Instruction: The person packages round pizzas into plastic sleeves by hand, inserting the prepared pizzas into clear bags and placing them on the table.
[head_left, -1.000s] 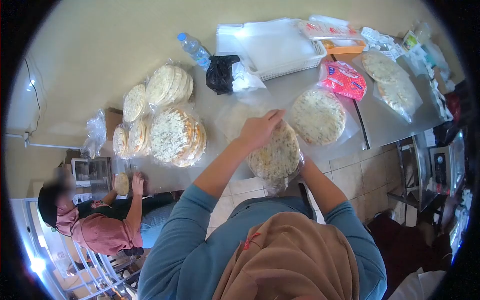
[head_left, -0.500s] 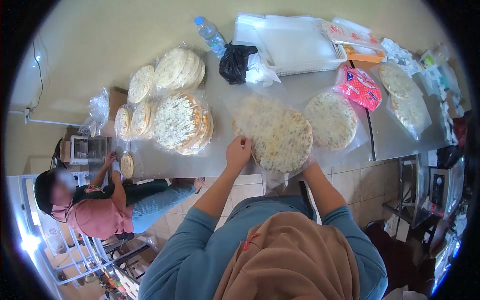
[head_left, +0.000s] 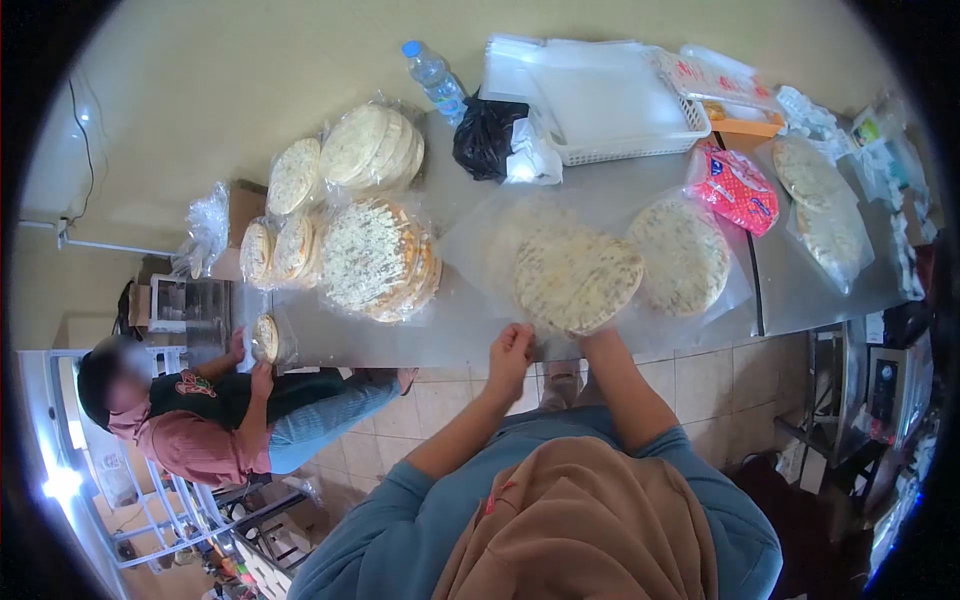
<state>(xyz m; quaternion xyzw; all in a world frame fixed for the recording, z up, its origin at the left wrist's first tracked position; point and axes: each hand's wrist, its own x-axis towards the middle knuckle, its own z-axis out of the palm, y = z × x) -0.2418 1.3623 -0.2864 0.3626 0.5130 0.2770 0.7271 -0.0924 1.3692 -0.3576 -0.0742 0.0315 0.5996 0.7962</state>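
A round flat pizza [head_left: 578, 283] in a clear plastic bag lies tilted near the table's front edge, overlapping another bagged pizza behind it. My left hand [head_left: 512, 350] is closed at the bag's lower left, its fingertips pinched on the plastic. Under the pizza's front edge is my right hand [head_left: 603, 342], its fingers hidden by the pizza. Just to the right lies one more bagged pizza [head_left: 680, 255]. Bagged pizzas topped with white shreds [head_left: 365, 255] stand stacked on the left.
Behind are a water bottle [head_left: 436, 82], a black bag [head_left: 487, 135], a white basket [head_left: 640, 148] with plastic sheets, and a pink pack [head_left: 735, 190]. More bagged pizzas [head_left: 830, 225] lie right. A co-worker [head_left: 200, 425] at the left handles a small bagged pizza [head_left: 266, 340].
My left hand has come off the top of the pizza to its lower left edge. The pizza has moved forward onto the table, over another. The view has shifted slightly.
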